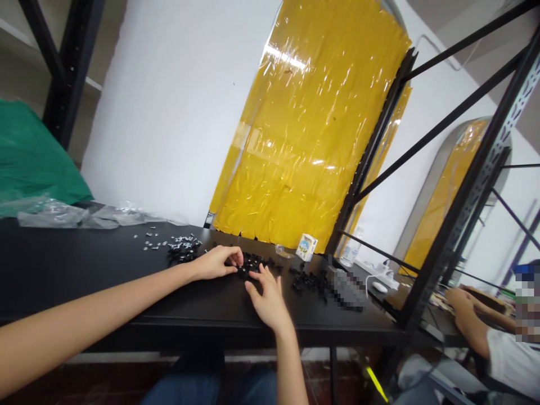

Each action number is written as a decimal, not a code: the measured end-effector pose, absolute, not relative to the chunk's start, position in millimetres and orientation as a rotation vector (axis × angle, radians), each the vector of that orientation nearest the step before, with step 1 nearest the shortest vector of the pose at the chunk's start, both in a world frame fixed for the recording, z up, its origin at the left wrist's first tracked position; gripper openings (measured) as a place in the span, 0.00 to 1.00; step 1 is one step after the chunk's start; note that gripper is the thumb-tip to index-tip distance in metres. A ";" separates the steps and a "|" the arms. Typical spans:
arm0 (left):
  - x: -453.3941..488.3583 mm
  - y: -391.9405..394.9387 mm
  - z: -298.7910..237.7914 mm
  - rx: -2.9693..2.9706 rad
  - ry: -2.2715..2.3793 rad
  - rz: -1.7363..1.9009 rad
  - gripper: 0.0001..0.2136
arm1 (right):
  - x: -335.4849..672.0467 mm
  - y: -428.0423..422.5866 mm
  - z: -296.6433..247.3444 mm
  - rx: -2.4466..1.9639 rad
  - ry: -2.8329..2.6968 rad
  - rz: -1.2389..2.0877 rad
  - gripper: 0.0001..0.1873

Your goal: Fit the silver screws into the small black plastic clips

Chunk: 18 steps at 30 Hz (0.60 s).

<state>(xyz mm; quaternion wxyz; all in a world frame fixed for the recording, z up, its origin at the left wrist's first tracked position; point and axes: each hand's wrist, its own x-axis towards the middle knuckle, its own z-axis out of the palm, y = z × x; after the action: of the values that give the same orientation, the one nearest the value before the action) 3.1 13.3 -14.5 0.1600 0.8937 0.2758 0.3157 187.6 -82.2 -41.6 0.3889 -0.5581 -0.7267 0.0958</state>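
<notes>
Head view shows the left hand (219, 262) and the right hand (268, 297) close together over a flat black table (84, 275). By their fingertips is a middle heap of small black pieces (253, 261). The left fingers are curled, with a narrow gap by the thumb; I cannot tell if they hold a piece. The right fingers point at the heap, with the thumb wide apart from them. To the left is another heap of black pieces (182, 253), with tiny silver screws (154, 247) near it. To the right is a third black heap (307, 280). A small white box (306, 247) stands behind.
</notes>
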 end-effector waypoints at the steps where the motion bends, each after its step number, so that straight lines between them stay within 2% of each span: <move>1: 3.1 13.2 -14.5 2.542 0.773 0.905 0.06 | 187.6 -82.3 -41.3 -1.418 -1.849 0.244 0.20; 7: 3.7 14.5 -17.0 2.602 0.704 0.931 0.09 | 187.3 -81.8 -40.6 -1.442 -1.878 0.263 0.14; 11: 4.8 12.1 -15.8 2.726 0.717 0.979 0.12 | 186.4 -81.4 -39.6 -1.474 -1.877 0.280 0.19; 18: 5.2 3.1 -10.2 2.904 0.751 0.900 0.07 | 186.4 -80.5 -39.4 -1.485 -1.858 0.296 0.25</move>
<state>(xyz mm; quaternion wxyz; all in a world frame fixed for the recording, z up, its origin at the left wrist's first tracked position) 5.2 3.1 -10.2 0.0050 0.9273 0.2399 0.2873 186.4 -80.5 -39.4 0.3641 -0.5770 -0.7220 0.1150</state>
